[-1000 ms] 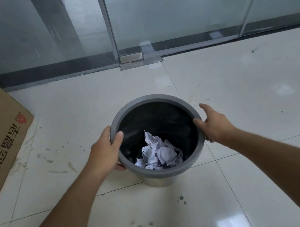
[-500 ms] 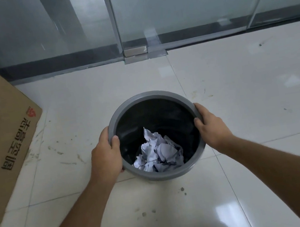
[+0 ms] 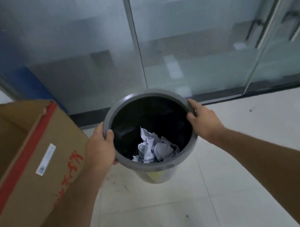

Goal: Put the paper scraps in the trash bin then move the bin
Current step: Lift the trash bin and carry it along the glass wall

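Hands grip the grey trash bin by its rim: left hand closed on the left edge, right hand closed on the right. Crumpled paper scraps lie inside, between them. A cardboard box stands beside the left hand.

One head camera looks forward and steeply down, close over the bin held at arm's length (both forearms run in from the bottom corners), facing the glass wall across the floor.
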Demonstrator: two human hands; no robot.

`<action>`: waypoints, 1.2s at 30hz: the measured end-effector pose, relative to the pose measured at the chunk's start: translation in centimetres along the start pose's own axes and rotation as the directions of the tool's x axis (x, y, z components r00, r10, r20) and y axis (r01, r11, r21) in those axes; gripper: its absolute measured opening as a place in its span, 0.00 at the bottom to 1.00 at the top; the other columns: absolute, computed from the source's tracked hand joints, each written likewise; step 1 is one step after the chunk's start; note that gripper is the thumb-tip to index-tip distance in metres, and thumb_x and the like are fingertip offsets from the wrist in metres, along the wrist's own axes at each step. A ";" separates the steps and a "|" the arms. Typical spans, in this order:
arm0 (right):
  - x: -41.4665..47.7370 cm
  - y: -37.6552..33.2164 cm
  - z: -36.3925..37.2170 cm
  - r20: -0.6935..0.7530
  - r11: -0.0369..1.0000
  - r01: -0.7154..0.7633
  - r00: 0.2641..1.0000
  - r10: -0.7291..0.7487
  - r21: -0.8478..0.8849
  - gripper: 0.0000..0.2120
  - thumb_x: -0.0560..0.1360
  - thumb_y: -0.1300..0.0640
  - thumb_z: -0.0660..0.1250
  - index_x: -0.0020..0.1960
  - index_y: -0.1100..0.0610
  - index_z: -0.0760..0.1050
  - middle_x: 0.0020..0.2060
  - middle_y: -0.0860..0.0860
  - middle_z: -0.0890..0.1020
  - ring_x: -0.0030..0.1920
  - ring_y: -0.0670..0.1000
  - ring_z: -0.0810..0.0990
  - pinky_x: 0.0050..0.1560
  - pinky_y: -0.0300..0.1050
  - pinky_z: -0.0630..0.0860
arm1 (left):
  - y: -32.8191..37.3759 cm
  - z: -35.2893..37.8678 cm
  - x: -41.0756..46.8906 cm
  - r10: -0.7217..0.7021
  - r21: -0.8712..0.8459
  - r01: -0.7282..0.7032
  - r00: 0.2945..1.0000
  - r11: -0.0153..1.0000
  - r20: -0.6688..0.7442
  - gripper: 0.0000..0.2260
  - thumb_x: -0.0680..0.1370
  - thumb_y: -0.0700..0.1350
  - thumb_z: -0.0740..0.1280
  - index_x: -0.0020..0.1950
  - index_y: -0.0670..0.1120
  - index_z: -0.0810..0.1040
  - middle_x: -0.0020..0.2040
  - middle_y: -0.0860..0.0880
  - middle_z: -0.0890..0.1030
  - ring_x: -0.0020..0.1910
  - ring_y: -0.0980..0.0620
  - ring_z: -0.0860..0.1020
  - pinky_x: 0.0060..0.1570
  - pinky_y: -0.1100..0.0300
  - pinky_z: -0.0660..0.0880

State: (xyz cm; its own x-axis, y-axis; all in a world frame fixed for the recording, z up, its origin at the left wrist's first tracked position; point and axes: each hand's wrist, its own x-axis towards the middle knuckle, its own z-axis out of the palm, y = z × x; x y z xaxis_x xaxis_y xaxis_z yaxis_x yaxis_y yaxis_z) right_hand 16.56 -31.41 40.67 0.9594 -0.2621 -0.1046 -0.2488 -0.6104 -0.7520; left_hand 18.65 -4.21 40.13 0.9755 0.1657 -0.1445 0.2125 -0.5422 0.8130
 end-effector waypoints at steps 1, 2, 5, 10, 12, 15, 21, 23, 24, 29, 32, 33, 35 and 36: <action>0.2 -3.5 -2.9 -0.016 1.000 0.021 1.000 -0.021 0.006 0.22 0.78 0.59 0.56 0.71 0.50 0.66 0.53 0.55 0.79 0.46 0.54 0.72 0.49 0.43 0.68 | 4.0 -2.4 -0.1 0.014 -0.018 -0.015 1.000 1.000 -0.023 0.12 0.83 0.49 0.56 0.62 0.59 0.74 0.48 0.44 0.83 0.42 0.41 0.83 0.30 0.49 0.83; 0.4 -6.9 -5.7 -0.032 0.999 0.039 0.999 -0.038 0.011 0.22 0.78 0.59 0.56 0.72 0.50 0.65 0.55 0.56 0.79 0.48 0.55 0.73 0.50 0.43 0.69 | 7.9 -4.8 -0.3 0.036 -0.020 -0.037 0.998 0.999 -0.046 0.11 0.83 0.49 0.56 0.61 0.58 0.74 0.47 0.44 0.83 0.41 0.41 0.83 0.29 0.49 0.82; 0.8 -15.7 -13.5 -0.097 0.995 0.097 0.991 -0.096 0.004 0.23 0.78 0.59 0.57 0.72 0.51 0.66 0.61 0.59 0.79 0.57 0.61 0.77 0.55 0.49 0.71 | 18.5 -10.9 -1.1 0.118 0.012 -0.117 0.987 0.993 -0.107 0.11 0.84 0.48 0.56 0.63 0.54 0.74 0.48 0.43 0.82 0.39 0.44 0.82 0.23 0.57 0.78; -0.3 -25.0 -22.7 -0.192 0.978 0.208 0.961 -0.202 0.014 0.23 0.77 0.58 0.58 0.71 0.52 0.68 0.61 0.59 0.80 0.58 0.63 0.77 0.57 0.52 0.75 | 29.1 -17.6 -3.9 0.251 -0.032 -0.259 0.954 0.965 -0.164 0.10 0.84 0.47 0.56 0.57 0.51 0.76 0.49 0.47 0.80 0.39 0.52 0.78 0.28 0.61 0.76; -0.9 -26.6 -24.6 -0.223 0.972 0.232 0.950 -0.220 0.031 0.23 0.77 0.58 0.58 0.71 0.51 0.68 0.60 0.59 0.80 0.56 0.63 0.79 0.54 0.56 0.78 | 31.3 -18.9 -4.8 0.291 -0.024 -0.300 0.940 0.954 -0.181 0.10 0.84 0.46 0.56 0.57 0.49 0.77 0.48 0.47 0.80 0.38 0.55 0.76 0.25 0.67 0.70; -1.7 -27.6 -25.9 -0.246 0.968 0.248 0.942 -0.230 0.042 0.23 0.77 0.58 0.58 0.72 0.51 0.68 0.60 0.58 0.80 0.55 0.62 0.79 0.53 0.55 0.79 | 33.0 -20.2 -6.5 0.310 -0.040 -0.320 0.936 0.946 -0.164 0.10 0.84 0.45 0.56 0.57 0.49 0.77 0.44 0.47 0.80 0.37 0.54 0.77 0.22 0.68 0.70; -3.0 -27.2 -28.5 -0.286 0.968 0.230 0.939 -0.192 0.105 0.20 0.76 0.59 0.59 0.68 0.54 0.71 0.46 0.54 0.77 0.41 0.56 0.74 0.31 0.41 0.69 | 35.7 -20.5 -7.4 0.353 -0.062 -0.358 0.932 0.931 -0.088 0.10 0.83 0.46 0.56 0.56 0.49 0.77 0.45 0.40 0.82 0.41 0.42 0.82 0.29 0.54 0.79; -3.9 -26.1 -30.3 -0.328 0.971 0.205 0.932 -0.156 0.121 0.20 0.76 0.59 0.58 0.67 0.53 0.72 0.46 0.54 0.78 0.39 0.56 0.74 0.28 0.41 0.67 | 37.1 -19.3 -7.1 0.388 -0.061 -0.392 0.919 0.918 -0.064 0.10 0.83 0.46 0.57 0.56 0.50 0.77 0.44 0.40 0.82 0.41 0.41 0.83 0.27 0.54 0.79; -4.5 -25.3 -31.3 -0.353 0.974 0.189 0.926 -0.136 0.121 0.20 0.77 0.59 0.58 0.67 0.53 0.72 0.46 0.54 0.78 0.39 0.56 0.75 0.28 0.41 0.68 | 38.0 -18.3 -7.0 0.409 -0.062 -0.411 0.911 0.909 -0.047 0.09 0.83 0.47 0.57 0.55 0.50 0.77 0.44 0.40 0.82 0.41 0.40 0.83 0.27 0.55 0.79; -8.4 -18.9 -37.9 -0.507 0.995 0.045 0.862 0.006 0.088 0.21 0.75 0.58 0.59 0.67 0.53 0.72 0.46 0.52 0.78 0.41 0.56 0.75 0.34 0.42 0.72 | 42.6 -9.9 -8.2 0.494 -0.123 -0.480 0.861 0.868 0.121 0.09 0.81 0.46 0.58 0.51 0.49 0.78 0.44 0.39 0.82 0.38 0.39 0.82 0.24 0.55 0.78; -11.9 -14.5 -42.5 -0.598 0.995 -0.058 0.796 0.093 0.077 0.21 0.74 0.58 0.59 0.66 0.52 0.73 0.47 0.53 0.79 0.45 0.58 0.78 0.46 0.50 0.78 | 45.5 -3.2 -10.5 0.533 -0.172 -0.505 0.812 0.846 0.238 0.10 0.81 0.44 0.58 0.49 0.47 0.78 0.43 0.38 0.81 0.34 0.41 0.80 0.20 0.58 0.75; -13.1 -12.9 -44.1 -0.627 0.992 -0.086 0.769 0.122 0.087 0.21 0.74 0.59 0.59 0.66 0.52 0.73 0.48 0.54 0.79 0.46 0.59 0.79 0.48 0.51 0.78 | 46.4 -1.0 -11.6 0.544 -0.186 -0.511 0.793 0.839 0.275 0.09 0.81 0.44 0.58 0.49 0.47 0.78 0.43 0.39 0.81 0.34 0.42 0.79 0.20 0.59 0.75; -15.3 -9.9 -46.9 -0.674 0.986 -0.126 0.720 0.167 0.110 0.21 0.74 0.59 0.59 0.66 0.51 0.74 0.49 0.54 0.80 0.45 0.58 0.79 0.44 0.49 0.77 | 48.2 3.3 -13.6 0.564 -0.217 -0.521 0.752 0.825 0.342 0.09 0.81 0.44 0.57 0.49 0.47 0.77 0.41 0.40 0.80 0.32 0.43 0.78 0.19 0.60 0.73; -16.2 -8.4 -48.2 -0.690 0.982 -0.146 0.699 0.187 0.118 0.21 0.74 0.59 0.58 0.66 0.50 0.73 0.48 0.54 0.81 0.43 0.57 0.79 0.41 0.48 0.76 | 49.0 5.2 -14.7 0.570 -0.225 -0.525 0.732 0.821 0.372 0.09 0.81 0.45 0.57 0.51 0.47 0.77 0.40 0.41 0.79 0.31 0.43 0.78 0.19 0.61 0.73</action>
State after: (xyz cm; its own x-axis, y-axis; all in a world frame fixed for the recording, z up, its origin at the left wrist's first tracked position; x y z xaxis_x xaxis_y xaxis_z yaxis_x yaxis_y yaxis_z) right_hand -3.32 -58.04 80.05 0.5323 -0.8132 0.2354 -0.3686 -0.4729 -0.8003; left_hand 15.07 -37.51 79.17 0.8567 -0.4942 0.1479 -0.3503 -0.3468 0.8701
